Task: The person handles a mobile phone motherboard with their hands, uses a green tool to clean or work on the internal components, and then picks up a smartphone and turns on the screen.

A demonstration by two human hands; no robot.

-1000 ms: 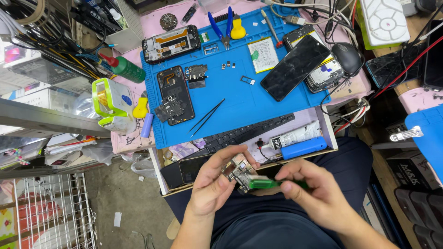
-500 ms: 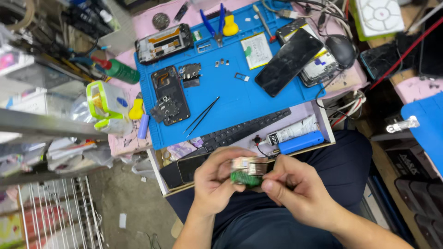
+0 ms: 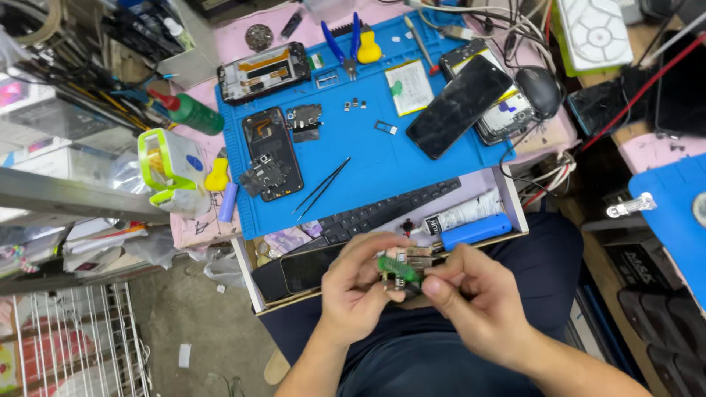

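Both hands' fingers point(image 3: 382, 254) pinch a small green board point(image 3: 398, 268) — its underside and details mostly hidden.

A black phone screen panel point(image 3: 456, 107) lies tilted at the right end of the blue work mat point(image 3: 368, 158), partly over an opened phone. A white rectangular label with a green patch point(image 3: 409, 87) lies just left of it. In the open drawer below the mat, a dark-screened phone point(image 3: 312, 267) lies at the left and a white tube with a black printed label point(image 3: 462, 215) lies above a blue cylinder.
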